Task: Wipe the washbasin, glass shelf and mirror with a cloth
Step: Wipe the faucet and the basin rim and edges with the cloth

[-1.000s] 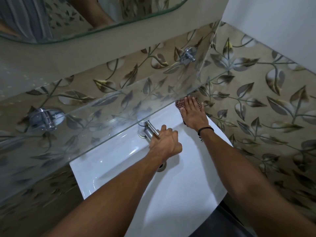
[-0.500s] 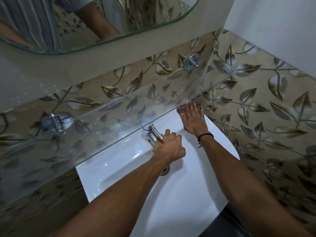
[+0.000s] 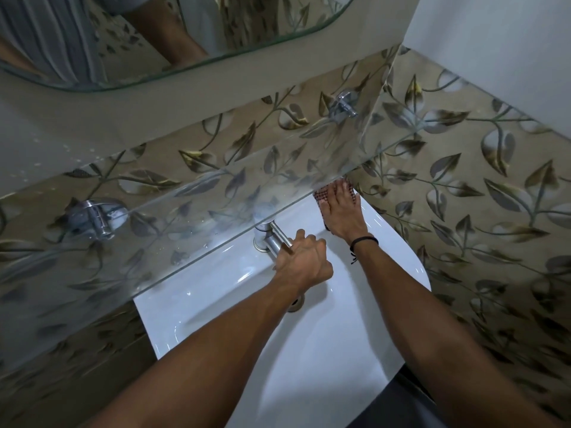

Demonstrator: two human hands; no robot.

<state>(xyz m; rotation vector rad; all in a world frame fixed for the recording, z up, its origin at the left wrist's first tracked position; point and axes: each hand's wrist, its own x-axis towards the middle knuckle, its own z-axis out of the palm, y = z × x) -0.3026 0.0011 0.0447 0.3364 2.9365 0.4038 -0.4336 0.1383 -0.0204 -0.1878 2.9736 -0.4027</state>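
the checked cloth (image 3: 321,196) lies on the washbasin (image 3: 340,335) rim, right of the tap (image 3: 272,239) and behind it, its length running back under the glass shelf (image 3: 185,211) edge. the right hand (image 3: 341,216) presses it flat with straight fingers. the left hand (image 3: 304,261) is curled round the tap spout. the mirror (image 3: 216,26) hangs above the tap.

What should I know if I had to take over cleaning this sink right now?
The left hand grips the tap over the washbasin.
The right hand presses the cloth flat, fingers straight, on the basin's far right corner, just under the edge of the glass shelf.
Done: wiping the basin is under way; how much is finished cannot be told.
Left: the rest of the basin, then the shelf, which shows a few specks, and the mirror above.
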